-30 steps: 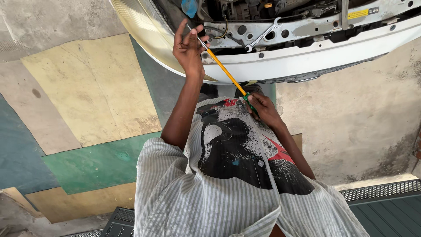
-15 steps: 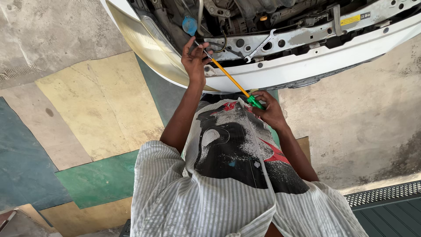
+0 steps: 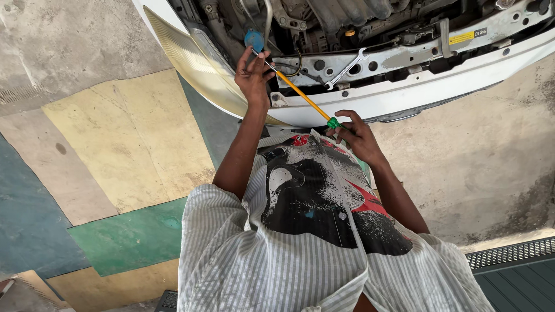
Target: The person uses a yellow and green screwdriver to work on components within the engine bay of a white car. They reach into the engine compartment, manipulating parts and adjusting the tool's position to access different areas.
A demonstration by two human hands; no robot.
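A long tool with a yellow shaft (image 3: 302, 96) and a green handle (image 3: 333, 122) slants from the car's open engine bay down toward me. My right hand (image 3: 357, 136) grips the green handle in front of the white bumper (image 3: 439, 92). My left hand (image 3: 252, 74) is raised at the bay's edge, its fingers pinched around the shaft's upper end just below a blue cap (image 3: 254, 40). The tip of the tool is hidden behind my left fingers.
A silver spanner (image 3: 346, 69) lies on the front crossmember beside a yellow sticker (image 3: 462, 38). The headlight (image 3: 199, 66) sits left of my left hand. Painted yellow, green and blue concrete floor (image 3: 115, 150) lies left; a metal grating (image 3: 509, 254) is at lower right.
My left hand has moved up along the shaft toward the blue cap. The view has shifted so more of the engine bay shows. My right hand keeps its grip on the green handle.
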